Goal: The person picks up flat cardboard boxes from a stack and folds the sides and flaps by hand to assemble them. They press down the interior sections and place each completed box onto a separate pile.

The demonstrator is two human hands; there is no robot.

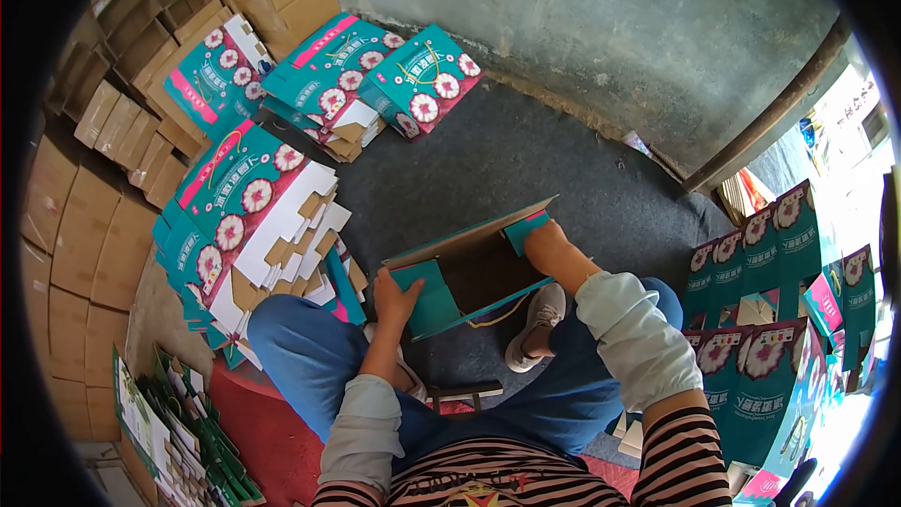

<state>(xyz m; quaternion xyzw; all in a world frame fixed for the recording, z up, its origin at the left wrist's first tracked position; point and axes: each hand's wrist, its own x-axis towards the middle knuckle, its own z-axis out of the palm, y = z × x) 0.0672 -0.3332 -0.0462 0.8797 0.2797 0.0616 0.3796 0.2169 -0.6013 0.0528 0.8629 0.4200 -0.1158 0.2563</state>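
Note:
An open teal cardboard gift box (488, 272) is between my knees, its brown inside facing up. Teal end flaps show at its left and right ends. From its near side hangs a yellow cord handle (498, 312). My left hand (396, 299) grips the left end, thumb over the flap there. At the right end, my right hand (552, 249) is closed on the box beside the smaller flap; some of its fingertips are hidden.
Flattened teal cartons (253, 197) lie stacked at left, with more near the wall (582, 19). Brown boxes (84, 225) line the far left. Finished-looking teal boxes (760, 376) stand in rows at right. Green printed cartons (178, 432) sit lower left.

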